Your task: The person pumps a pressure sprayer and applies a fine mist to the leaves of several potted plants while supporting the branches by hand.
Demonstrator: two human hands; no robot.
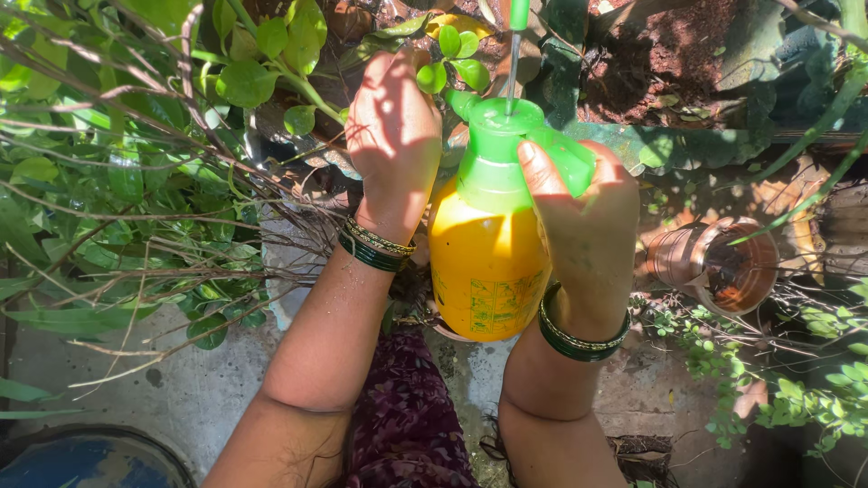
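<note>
Bushy green leaves (117, 163) and thin bare twigs fill the left of the frame. In the middle, the right hand (583, 217) wraps tight around a smooth yellow spray bottle (484, 262) — green plastic top. The left hand (393, 136) reaches into leaves, fingers hidden. A round clay pot (723, 267) lies tipped at right.

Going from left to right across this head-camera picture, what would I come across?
Leafy branches → left hand reaching into the leaves → yellow spray bottle with a green pump top → right hand gripping that top → tipped terracotta pot → small-leaved green plants.
</note>
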